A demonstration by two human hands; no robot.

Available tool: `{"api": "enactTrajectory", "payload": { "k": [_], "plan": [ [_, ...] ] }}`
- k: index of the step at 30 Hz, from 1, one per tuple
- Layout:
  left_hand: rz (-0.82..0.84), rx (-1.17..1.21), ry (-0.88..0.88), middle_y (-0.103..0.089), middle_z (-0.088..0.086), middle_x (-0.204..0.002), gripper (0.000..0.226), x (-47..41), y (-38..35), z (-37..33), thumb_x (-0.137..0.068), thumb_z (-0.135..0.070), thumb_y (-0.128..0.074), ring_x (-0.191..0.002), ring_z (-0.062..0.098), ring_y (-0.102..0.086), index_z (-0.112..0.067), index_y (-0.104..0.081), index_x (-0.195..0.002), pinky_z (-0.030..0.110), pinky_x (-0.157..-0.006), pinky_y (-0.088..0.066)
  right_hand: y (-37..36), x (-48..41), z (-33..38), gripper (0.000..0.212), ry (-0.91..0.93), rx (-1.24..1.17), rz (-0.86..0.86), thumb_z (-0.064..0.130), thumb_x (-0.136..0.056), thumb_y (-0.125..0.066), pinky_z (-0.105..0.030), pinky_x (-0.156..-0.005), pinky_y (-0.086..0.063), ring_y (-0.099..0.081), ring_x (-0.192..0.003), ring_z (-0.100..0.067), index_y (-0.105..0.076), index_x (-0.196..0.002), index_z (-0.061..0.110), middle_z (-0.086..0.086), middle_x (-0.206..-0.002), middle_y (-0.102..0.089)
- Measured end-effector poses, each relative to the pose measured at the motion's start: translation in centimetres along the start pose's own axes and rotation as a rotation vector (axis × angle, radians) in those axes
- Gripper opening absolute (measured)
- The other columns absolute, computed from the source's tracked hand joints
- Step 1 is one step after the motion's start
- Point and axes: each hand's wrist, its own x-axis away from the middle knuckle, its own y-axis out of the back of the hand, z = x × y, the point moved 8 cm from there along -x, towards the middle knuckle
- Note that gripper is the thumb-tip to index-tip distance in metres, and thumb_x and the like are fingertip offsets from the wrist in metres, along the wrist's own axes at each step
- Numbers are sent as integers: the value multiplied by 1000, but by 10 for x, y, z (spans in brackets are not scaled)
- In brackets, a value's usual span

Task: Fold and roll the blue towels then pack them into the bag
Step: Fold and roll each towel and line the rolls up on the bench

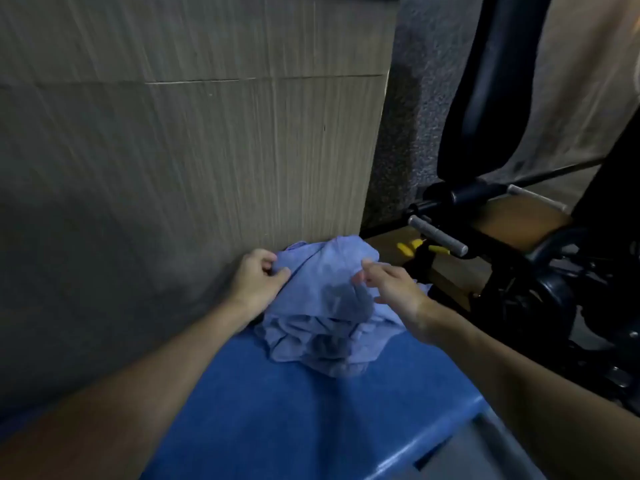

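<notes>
Two hands are on the heap: I see the left hand (258, 278) pinching the crumpled blue towels (322, 317) at their upper left fold and the right hand (394, 289) pinching the upper right. The heap lies between them at the blue tabletop's (277, 427) far edge, against the wood-grain panel (173, 150).

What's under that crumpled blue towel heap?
The towel heap lies on a darker blue surface, seen in front. The left hand and right hand pinch its top. Anything beneath the folds is hidden.
</notes>
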Motion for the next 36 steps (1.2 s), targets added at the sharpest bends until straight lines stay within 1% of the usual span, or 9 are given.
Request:
{"api": "enactTrajectory", "payload": {
  "k": [2, 6, 9, 12, 17, 21, 25, 30, 36],
  "plan": [
    [-21, -59, 76, -59, -1, -90, 21, -1, 4, 15, -87, -15, -71, -88, 21, -58, -10, -58, -104, 36, -83, -51, -3, -4, -6, 42, -60, 32, -9, 42, -101, -42, -35, -97, -45, -56, -106, -13, -70, -104, 11, 2, -112, -64],
    [41, -79, 145, -69, 7, -79, 7, -3, 3, 35, -85, -8, -72, -76, 19, -62, -7, -65, -85, 34, -71, -51, -14, -8, -8, 38, -103, 75, 37, 44, -100, -44, -29, -91, -44, -56, -106, -13, -70, -102, 16, 6, -108, -64],
    [16, -109, 130, -68, 11, -71, 21, -4, 7, 34, -82, -3, -73, -68, 21, -61, -13, -64, -66, 41, -72, -55, -16, -10, -11, 43, -131, 110, 15, 42, -99, -49, -33, -81, -48, -61, -92, -18, -68, -94, 4, -4, -95, -67],
    [-35, -77, 74, -64, 5, -65, 23, -3, 15, 18, -86, -6, -70, -66, 19, -58, -16, -61, -68, 34, -67, -50, -8, -10, 0, 41, -23, 70, -96, 34, -96, -56, -40, -83, -52, -59, -83, -15, -68, -92, -5, -5, -83, -63],
    [-134, 85, -30, -59, 3, -71, 18, 5, 58, -25, -94, -10, -61, -66, 17, -53, -16, -58, -77, 31, -62, -45, 10, 10, 52, 12, 213, -70, -267, 5, -89, -65, -21, -64, -43, -51, -68, -7, -70, -79, 4, -2, -72, -60],
    [-236, 157, -105, -60, 1, -72, 23, 31, 112, -58, -96, -9, -57, -66, 13, -53, -20, -56, -76, 29, -61, -46, -3, 31, 91, 22, 284, -132, -231, -3, -88, -63, -20, -52, -40, -47, -58, -9, -61, -75, 14, -2, -67, -55],
    [-391, 158, -168, -59, -2, -71, 22, 73, 187, -78, -94, -5, -57, -63, 5, -54, -16, -57, -76, 9, -56, -43, -35, 58, 127, 26, 339, -197, -146, -4, -91, -57, -24, -53, -39, -48, -62, -11, -59, -75, 17, 1, -68, -55],
    [-497, 87, -146, -55, 2, -62, 28, 133, 278, -64, -93, -3, -58, -46, 5, -52, -17, -53, -69, 24, -50, -46, -85, 100, 153, 33, 403, -165, -146, -6, -94, -50, -28, -53, -35, -42, -57, -13, -60, -71, 16, -4, -64, -53],
    [-469, 89, -19, -56, 8, -62, 20, 185, 311, -7, -94, -6, -58, -35, 3, -52, -12, -55, -76, 20, -44, -48, -129, 123, 126, 31, 330, -101, -124, -2, -95, -53, -27, -56, -38, -44, -60, -14, -64, -72, 15, -4, -64, -53]
  ]
}}
